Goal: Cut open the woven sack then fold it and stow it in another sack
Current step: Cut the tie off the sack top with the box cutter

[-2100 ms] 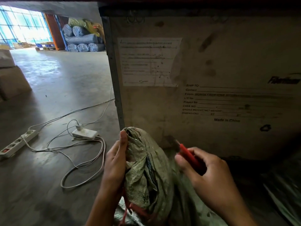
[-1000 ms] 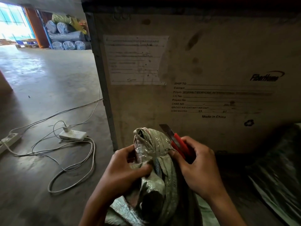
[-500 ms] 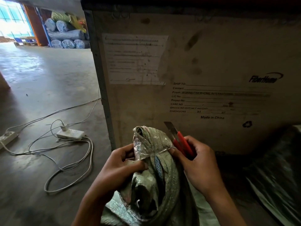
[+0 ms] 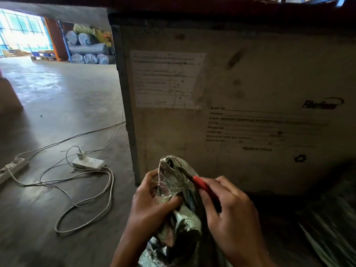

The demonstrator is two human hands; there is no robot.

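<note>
A dirty greenish woven sack [image 4: 174, 182], bunched and wrapped in clear tape at its top, stands upright in front of me. My left hand [image 4: 152, 205] grips its neck from the left, thumb pressed across the fabric. My right hand [image 4: 229, 211] holds a red-handled utility knife [image 4: 200, 185], and the blade lies against the taped top of the sack on its right side. The lower part of the sack runs out of view at the bottom edge.
A big wooden shipping crate [image 4: 250, 93] with a paper label stands right behind the sack. White power strips [image 4: 87, 162] and looping cables [image 4: 82, 201] lie on the concrete floor to the left. Dark plastic sheeting [image 4: 331, 228] lies at the lower right. Wrapped rolls are stacked far back left.
My right hand has tipped the knife from pointing upward down onto the taped sack top. My left hand has shifted its grip higher on the neck.
</note>
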